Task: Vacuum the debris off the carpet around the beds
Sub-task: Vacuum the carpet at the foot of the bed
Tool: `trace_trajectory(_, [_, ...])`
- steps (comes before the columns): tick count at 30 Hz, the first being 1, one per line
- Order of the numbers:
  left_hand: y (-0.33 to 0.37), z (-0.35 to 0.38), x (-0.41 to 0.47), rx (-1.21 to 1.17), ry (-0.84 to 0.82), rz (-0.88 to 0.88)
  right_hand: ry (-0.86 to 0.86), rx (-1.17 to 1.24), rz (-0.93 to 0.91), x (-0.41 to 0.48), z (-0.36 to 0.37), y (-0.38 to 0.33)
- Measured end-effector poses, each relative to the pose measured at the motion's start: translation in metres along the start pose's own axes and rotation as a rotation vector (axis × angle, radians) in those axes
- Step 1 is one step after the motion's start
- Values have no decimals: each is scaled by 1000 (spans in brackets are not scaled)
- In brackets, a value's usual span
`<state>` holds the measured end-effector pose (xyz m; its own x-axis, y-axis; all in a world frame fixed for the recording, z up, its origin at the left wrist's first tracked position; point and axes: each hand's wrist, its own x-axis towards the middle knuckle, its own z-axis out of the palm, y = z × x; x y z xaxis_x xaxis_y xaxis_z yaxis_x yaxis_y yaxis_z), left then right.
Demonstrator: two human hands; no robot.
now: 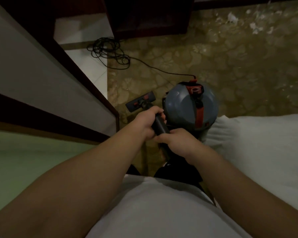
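Observation:
I look down at a black vacuum wand [159, 125]. My left hand [147, 122] grips its upper part and my right hand [175, 143] grips it lower, nearer my body. The wand runs down to a dark floor head [139, 101] with red parts that rests on the patterned brown carpet [230, 66]. A round grey-blue vacuum canister [184, 107] with a red strap stands just right of the wand. White scraps of debris [255, 28] lie scattered on the carpet at the far right. A bed with white sheets [258, 145] lies at my right.
A black power cord [108, 50] lies coiled on the pale tiled floor [86, 66] and runs to the canister. Dark wooden furniture [150, 16] stands at the far end. A white panel with dark wooden trim [33, 74] borders the narrow passage on my left.

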<state>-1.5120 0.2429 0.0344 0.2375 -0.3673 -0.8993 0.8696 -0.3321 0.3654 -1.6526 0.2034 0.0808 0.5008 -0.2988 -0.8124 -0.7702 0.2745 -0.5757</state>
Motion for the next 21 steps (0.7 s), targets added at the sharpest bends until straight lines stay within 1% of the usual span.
trace_trajectory(5, [63, 12, 30, -31, 19, 12, -29, -30, 10, 53, -19, -56])
trace_trajectory(12, [168, 2, 116, 5, 70, -25, -39, -2, 90, 156, -22, -144])
trace_trajectory(18, [261, -20, 171, 4, 101, -145, -79, -19, 183, 233, -11, -227])
trace_trajectory(21, [300, -22, 195, 41, 110, -171, -89, -1, 217, 263, -11, -262])
